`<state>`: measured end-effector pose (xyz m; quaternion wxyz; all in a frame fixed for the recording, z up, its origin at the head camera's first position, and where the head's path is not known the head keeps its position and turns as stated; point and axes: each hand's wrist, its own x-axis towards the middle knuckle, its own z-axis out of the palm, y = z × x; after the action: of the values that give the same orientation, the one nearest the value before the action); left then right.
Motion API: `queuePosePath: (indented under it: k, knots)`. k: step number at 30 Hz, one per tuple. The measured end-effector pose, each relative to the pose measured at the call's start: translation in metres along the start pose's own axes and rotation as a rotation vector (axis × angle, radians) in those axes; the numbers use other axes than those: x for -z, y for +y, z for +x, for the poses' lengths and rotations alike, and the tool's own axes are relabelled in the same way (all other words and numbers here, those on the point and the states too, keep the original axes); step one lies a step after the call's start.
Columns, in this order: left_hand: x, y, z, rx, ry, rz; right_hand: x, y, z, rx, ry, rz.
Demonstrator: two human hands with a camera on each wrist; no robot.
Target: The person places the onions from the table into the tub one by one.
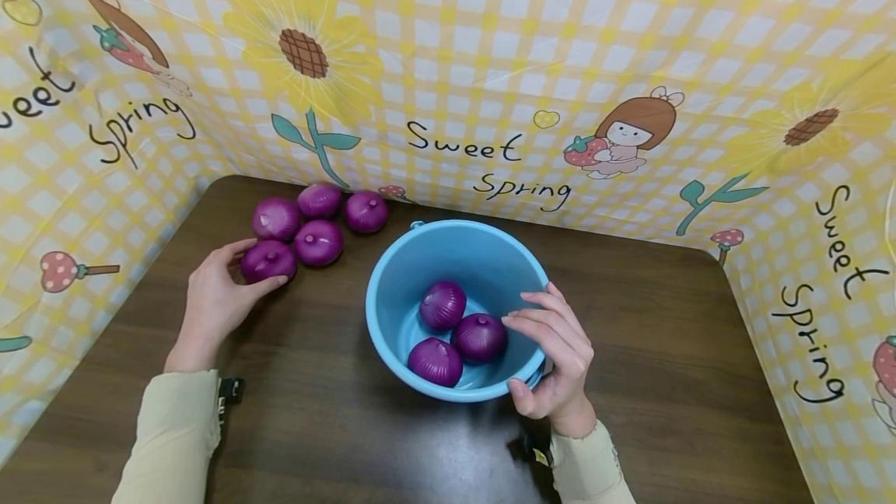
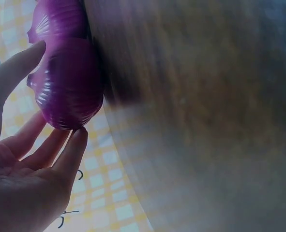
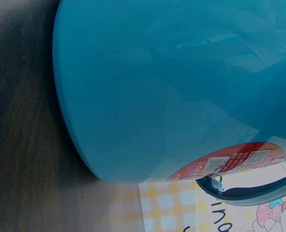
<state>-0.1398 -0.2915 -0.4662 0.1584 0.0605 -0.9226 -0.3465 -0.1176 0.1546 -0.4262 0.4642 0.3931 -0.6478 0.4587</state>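
My left hand point(image 1: 220, 290) is at the left of the table, its thumb and fingers round a purple onion point(image 1: 269, 261) nearest me in a cluster. In the left wrist view the thumb is at one side of this onion point(image 2: 70, 87) and the fingertips at its other end. A light-blue bucket point(image 1: 372, 317) stands upright mid-table with three purple onions point(image 1: 480, 337) on its bottom. My right hand point(image 1: 560, 348) grips the bucket's right rim, fingers over the inside, thumb at the front edge. Only the bucket's outer wall point(image 3: 133, 96) fills the right wrist view, that hand being hidden there.
Several more purple onions point(image 1: 318, 243) sit close together at the back left of the brown wooden table point(image 1: 672, 379). Yellow checked cloth point(image 1: 462, 76) with printed flowers and lettering rises behind and at both sides. A label point(image 3: 230, 162) and dark handle point(image 3: 254, 191) show on the bucket.
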Motion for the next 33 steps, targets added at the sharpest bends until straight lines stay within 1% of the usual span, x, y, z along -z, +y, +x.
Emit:
queuePosePath:
  k: [9, 17, 21, 26, 33]
  knots:
    - [0.002, -0.004, 0.001, -0.009, -0.027, 0.014, 0.000, 0.000, -0.002, -0.006, -0.006, -0.004]
    - [0.004, -0.002, 0.001, 0.058, -0.092, 0.005, 0.001, 0.000, -0.002, -0.007, -0.002, -0.005]
    - [0.006, 0.001, 0.000, 0.072, -0.106, -0.007, 0.002, -0.001, -0.002, -0.008, 0.001, -0.006]
    - [0.008, 0.005, -0.001, 0.071, -0.104, -0.022, 0.001, -0.001, -0.001, -0.003, 0.000, -0.003]
    - [0.009, 0.012, 0.000, 0.053, -0.082, -0.027, 0.000, -0.002, 0.000, -0.002, 0.000, -0.004]
